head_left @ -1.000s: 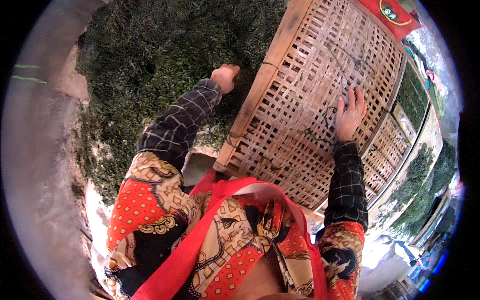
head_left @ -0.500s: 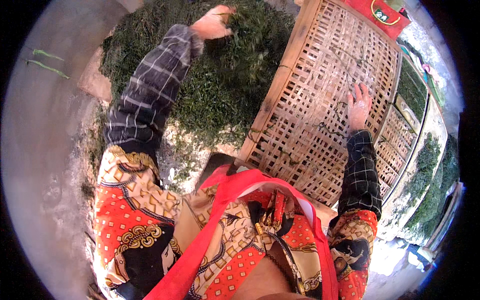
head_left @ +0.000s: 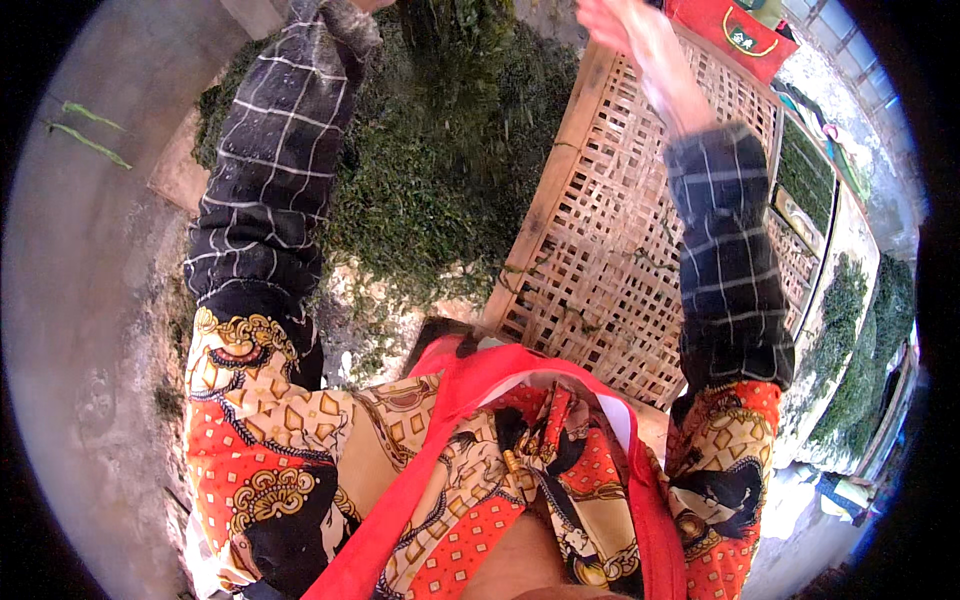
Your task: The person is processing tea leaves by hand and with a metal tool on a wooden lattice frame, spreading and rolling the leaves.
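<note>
A big heap of dark green, shredded leafy stuff lies in front of me; I cannot tell its exact kind. At the top edge, only a sliver of my left hand shows beyond the plaid cuff, its fingers out of the picture. Long blurred green strands hang or fall just right of it, over the heap. My right hand is raised above the far left corner of the woven bamboo tray, fingers stretched out, nothing visible in it. The wood-framed tray leans beside the heap, a few green strands stuck to its weave.
A red bag stands beyond the tray's far end. Another board or tray with green matter lies to the right, and more green piles lie farther right. Bare grey floor with two green strips is on the left.
My right hand has lifted off the middle of the tray and moved away from me and left. My left hand has moved farther away, mostly out of the picture.
</note>
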A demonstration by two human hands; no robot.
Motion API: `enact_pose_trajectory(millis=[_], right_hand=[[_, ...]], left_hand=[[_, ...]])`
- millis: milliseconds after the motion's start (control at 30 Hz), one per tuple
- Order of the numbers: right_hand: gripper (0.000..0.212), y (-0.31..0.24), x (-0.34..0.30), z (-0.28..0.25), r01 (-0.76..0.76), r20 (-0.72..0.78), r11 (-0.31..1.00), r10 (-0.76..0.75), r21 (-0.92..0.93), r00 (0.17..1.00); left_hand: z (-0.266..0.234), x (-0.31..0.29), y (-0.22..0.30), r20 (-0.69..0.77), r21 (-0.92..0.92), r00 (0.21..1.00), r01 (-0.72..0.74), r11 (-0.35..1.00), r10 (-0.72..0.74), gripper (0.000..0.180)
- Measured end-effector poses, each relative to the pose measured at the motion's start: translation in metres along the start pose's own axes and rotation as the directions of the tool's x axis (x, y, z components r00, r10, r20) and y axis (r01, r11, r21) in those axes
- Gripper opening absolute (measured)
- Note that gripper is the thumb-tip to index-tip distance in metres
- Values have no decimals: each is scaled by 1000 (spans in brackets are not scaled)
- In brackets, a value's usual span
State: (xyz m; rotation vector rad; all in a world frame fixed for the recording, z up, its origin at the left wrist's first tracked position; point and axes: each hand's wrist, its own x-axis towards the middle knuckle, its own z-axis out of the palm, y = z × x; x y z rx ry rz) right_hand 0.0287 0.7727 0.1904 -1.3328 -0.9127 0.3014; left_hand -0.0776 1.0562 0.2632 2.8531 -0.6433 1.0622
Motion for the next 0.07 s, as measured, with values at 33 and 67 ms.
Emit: enact_pose_trajectory(millis=[33, 67], right_hand=[[42, -28, 14, 26, -7, -32, 980, 14, 200, 999], [42, -29, 15, 27, -6, -32, 980, 12, 197, 999]], left_hand=[[-4, 6, -7, 65, 369, 993, -117, 922, 101, 23], [-12, 10, -18, 153, 675, 974, -228, 702, 169, 29]])
